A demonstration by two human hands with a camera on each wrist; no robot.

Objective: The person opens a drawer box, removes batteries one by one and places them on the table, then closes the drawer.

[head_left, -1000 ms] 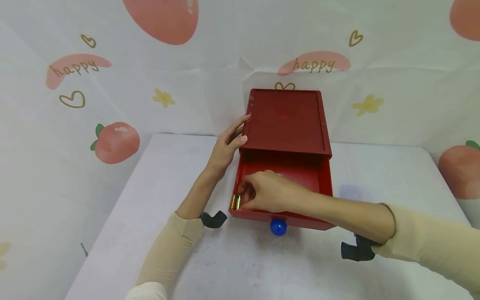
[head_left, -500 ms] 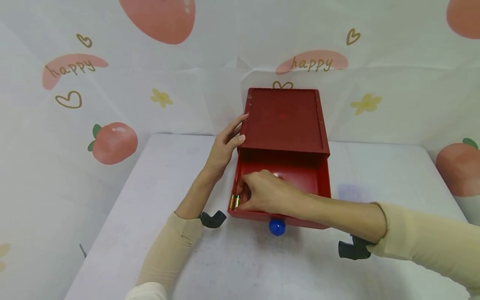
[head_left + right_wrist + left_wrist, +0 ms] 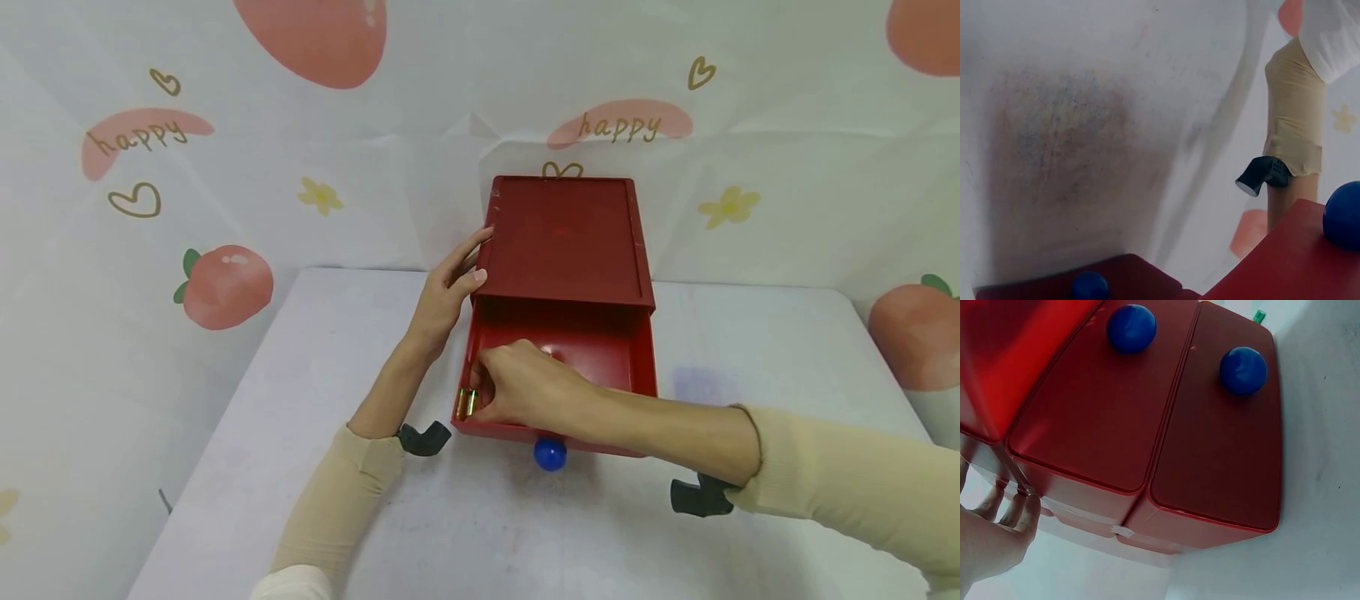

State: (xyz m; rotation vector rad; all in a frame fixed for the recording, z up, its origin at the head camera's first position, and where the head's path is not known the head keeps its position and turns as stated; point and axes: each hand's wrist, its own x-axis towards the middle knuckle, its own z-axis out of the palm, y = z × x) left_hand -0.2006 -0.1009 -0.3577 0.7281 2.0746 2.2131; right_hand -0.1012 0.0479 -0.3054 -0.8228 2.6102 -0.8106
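I am reaching my right hand (image 3: 525, 387) into the open drawer (image 3: 633, 354) of the red box (image 3: 564, 242), fingers curling onto the batteries (image 3: 467, 403) in its front-left corner — my left hand (image 3: 444, 292) is pressing flat, fingers straight, against the box's left side.

Long beige sleeves, bare hands.
Tight beige cuffs near the wrists; small black camera mount (image 3: 423, 437) strapped under each wrist.

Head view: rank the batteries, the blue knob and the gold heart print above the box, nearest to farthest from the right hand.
From the right hand:
1. Batteries, at its fingertips, drawer's front-left corner.
2. Blue knob, just below on the drawer front.
3. Gold heart print, on the backdrop behind the box.
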